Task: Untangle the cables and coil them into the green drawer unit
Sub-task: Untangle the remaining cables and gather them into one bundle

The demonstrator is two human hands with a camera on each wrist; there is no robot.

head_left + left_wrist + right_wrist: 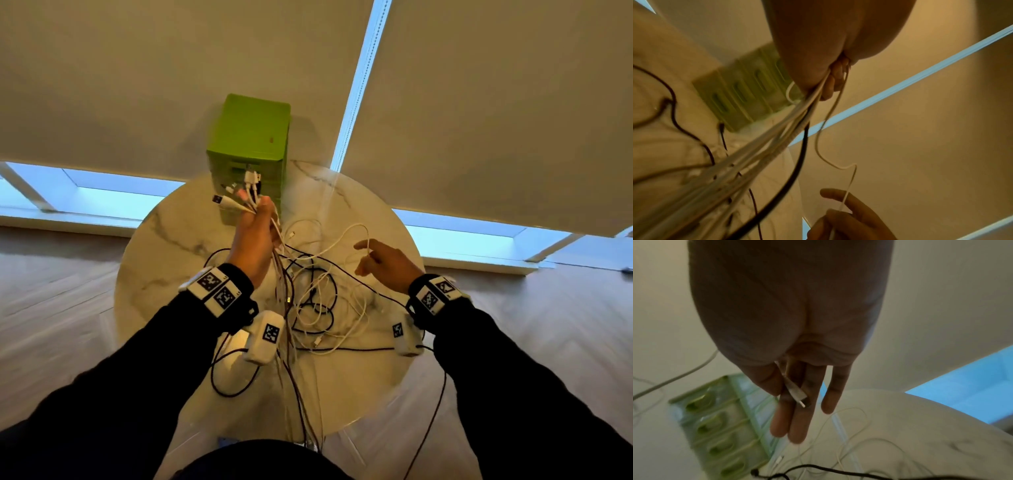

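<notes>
Left hand [255, 236] grip clutches cable bundle [246, 193]; right hand [385, 262] pinches white cable [356, 228].

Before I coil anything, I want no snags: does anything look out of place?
Yes. Black and white cables lie knotted on the marble table, and several strands hang over its near edge. The left hand grips a bundle of plug ends; the green drawer unit looks shut.
</notes>
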